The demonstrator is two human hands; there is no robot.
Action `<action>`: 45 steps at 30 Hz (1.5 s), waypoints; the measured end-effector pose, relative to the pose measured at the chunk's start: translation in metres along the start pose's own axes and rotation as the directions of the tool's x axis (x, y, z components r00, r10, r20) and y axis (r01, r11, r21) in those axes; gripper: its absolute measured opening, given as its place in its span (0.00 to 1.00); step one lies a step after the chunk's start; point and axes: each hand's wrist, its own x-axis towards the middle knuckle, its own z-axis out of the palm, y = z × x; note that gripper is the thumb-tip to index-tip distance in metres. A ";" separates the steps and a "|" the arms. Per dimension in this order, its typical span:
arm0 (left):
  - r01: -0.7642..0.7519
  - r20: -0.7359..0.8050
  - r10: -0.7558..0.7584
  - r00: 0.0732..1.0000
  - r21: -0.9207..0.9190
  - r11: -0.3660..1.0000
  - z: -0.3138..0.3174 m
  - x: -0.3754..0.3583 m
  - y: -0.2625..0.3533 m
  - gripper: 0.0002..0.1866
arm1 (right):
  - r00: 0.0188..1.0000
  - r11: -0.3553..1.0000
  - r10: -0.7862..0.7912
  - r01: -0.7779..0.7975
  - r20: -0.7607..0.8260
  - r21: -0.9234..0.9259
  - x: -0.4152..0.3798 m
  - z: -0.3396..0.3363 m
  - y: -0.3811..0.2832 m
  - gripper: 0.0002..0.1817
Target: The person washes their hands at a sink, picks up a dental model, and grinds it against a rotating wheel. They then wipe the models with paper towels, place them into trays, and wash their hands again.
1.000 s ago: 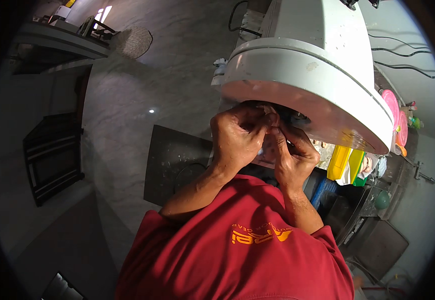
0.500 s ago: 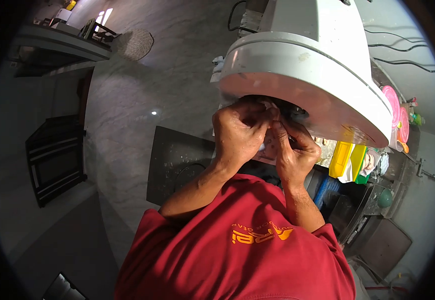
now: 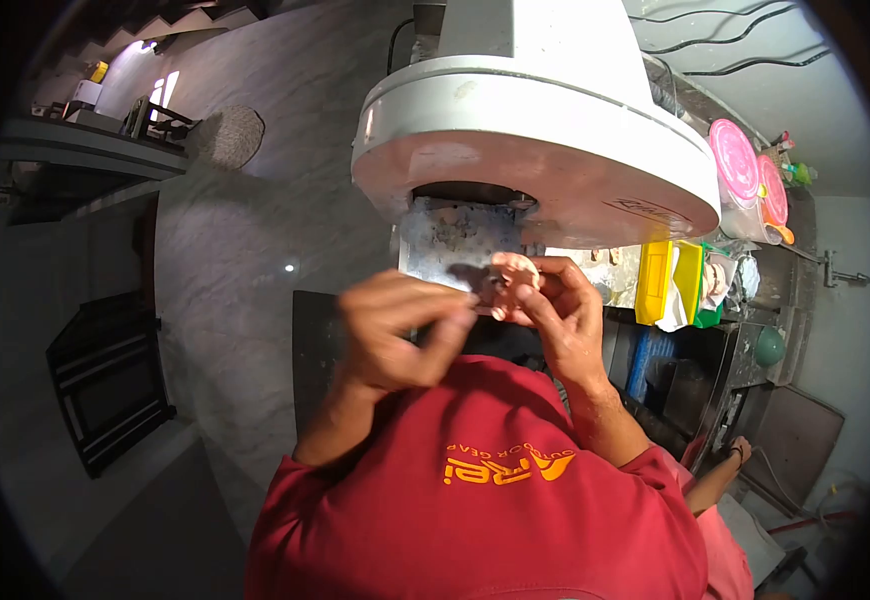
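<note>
My right hand (image 3: 573, 325) grips a pink, horseshoe-shaped denture (image 3: 515, 288) between thumb and fingers, below the front of a white machine hood (image 3: 535, 150). Just left of it, my left hand (image 3: 400, 325) is smeared by motion, its fingertips close to the denture's edge. Whether those fingers pinch anything cannot be made out. Behind the denture, under the hood's dark opening (image 3: 467, 191), lies a stained, whitish metal tray (image 3: 445, 235).
To the right stand yellow trays (image 3: 655, 285) and tubs with pink lids (image 3: 735, 160). A dark panel (image 3: 317, 350) is at left. Another person's hand (image 3: 741, 450) shows at lower right, beside a green ball-shaped object (image 3: 769, 346).
Both hands have come down out from under the hood, with the denture now visible in the right. The left hand has parted from the right. The view shifted, and another person's arm appears.
</note>
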 end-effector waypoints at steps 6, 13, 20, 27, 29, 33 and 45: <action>0.337 -0.255 -0.750 0.611 -0.773 0.538 -0.055 0.026 -0.167 0.15 | 0.995 0.972 0.033 -0.010 -0.096 0.234 -0.022 -0.074 0.016 0.19; 0.431 -0.252 -0.368 0.895 0.277 0.859 -0.006 0.080 -0.246 0.17 | 0.854 0.973 -0.077 -0.049 -0.514 -0.227 0.002 -0.176 0.044 0.12; 0.573 -0.349 -0.480 0.805 0.251 0.780 0.014 0.072 -0.258 0.18 | 0.760 0.242 -0.499 -0.339 -0.416 -0.909 0.059 -0.200 0.073 0.22; 0.634 -0.419 -0.517 0.746 0.210 0.744 0.025 0.072 -0.258 0.20 | 0.782 0.223 -0.467 -0.349 -0.413 -0.910 0.071 -0.210 0.075 0.21; 0.654 -0.432 -0.534 0.726 0.196 0.730 0.031 0.076 -0.256 0.20 | 0.819 0.182 -0.448 -0.309 -0.359 -0.933 0.072 -0.219 0.072 0.23; 0.686 -0.442 -0.572 0.691 0.154 0.711 0.035 0.074 -0.255 0.21 | 0.836 0.261 -0.382 -0.311 -0.394 -0.914 0.069 -0.207 0.052 0.21; 0.679 -0.445 -0.677 0.587 -0.185 0.710 0.026 0.047 -0.255 0.25 | 0.820 0.292 -0.425 -0.277 -0.383 -0.915 0.049 -0.222 0.044 0.15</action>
